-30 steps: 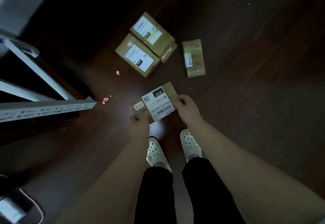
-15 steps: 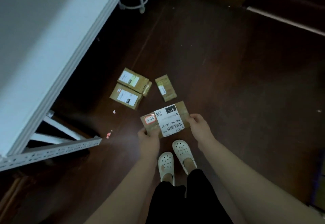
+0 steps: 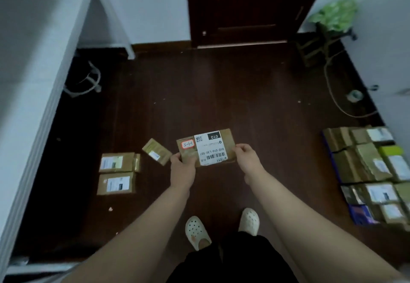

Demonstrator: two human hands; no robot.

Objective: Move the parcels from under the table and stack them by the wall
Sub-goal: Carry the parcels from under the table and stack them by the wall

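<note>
Stands on a dark wood floor, facing a dark door. Has the long edge of the white table close on the left, running away toward the far wall. Has open floor straight ahead up to the door, crossed only near the right wall by a loose cable below a stool with a green bag. Leaves three parcels lying by the table's edge: two side by side and a smaller tilted one just beside the left hand. Shows the stacked parcels in tight rows against the right wall, well apart from the held one.

Holds a labelled parcel roughly level in the air above the floor, both arms stretched forward. Grips its left end with the left hand, fingers curled round the edge. Pinches its right end with the right hand, thumb and fingers closed narrowly on the cardboard.
</note>
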